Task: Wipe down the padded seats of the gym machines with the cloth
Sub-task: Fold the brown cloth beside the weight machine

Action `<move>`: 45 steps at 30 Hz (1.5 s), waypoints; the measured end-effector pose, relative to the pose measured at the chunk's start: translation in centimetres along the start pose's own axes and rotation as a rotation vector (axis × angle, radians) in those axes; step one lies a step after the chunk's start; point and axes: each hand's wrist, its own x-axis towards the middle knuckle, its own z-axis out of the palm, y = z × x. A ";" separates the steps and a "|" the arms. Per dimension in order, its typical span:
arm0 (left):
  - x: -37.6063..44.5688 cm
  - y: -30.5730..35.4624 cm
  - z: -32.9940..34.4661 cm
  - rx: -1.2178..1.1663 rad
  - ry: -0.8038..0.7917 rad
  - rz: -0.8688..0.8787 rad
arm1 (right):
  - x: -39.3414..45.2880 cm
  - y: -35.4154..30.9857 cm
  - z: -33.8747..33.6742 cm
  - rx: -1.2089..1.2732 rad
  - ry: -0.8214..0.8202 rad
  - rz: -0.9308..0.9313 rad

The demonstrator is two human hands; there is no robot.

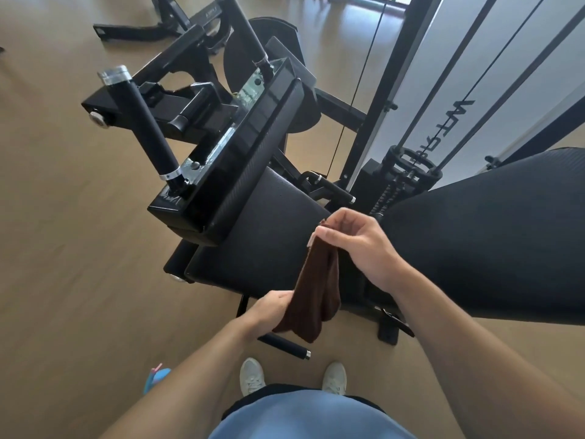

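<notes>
Overhead, a black chest pad (253, 147) juts across the seat (269, 236).

Right hand (357, 245) and left hand (272, 307) hold brown cloth (316, 289) above padded seat (269, 229).

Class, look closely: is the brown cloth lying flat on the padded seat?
No: the cloth hangs in the air, held between the right hand and left hand, above the seat.

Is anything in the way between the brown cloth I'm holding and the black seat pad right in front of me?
Nothing visible. The brown cloth hangs from both hands directly over the black padded seat, whose surface is bare.
</notes>
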 end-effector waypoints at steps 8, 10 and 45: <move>-0.9 -2.4 -1.6 -0.087 0.331 0.098 | 0.3 2.4 -4.3 0.014 0.397 0.079; -1.1 -2.4 -2.4 -0.179 0.470 0.162 | 0.1 3.0 -4.9 -0.020 0.405 0.111; 2.2 1.0 2.4 -0.899 0.493 -0.220 | -3.2 11.7 4.5 -0.158 0.236 0.308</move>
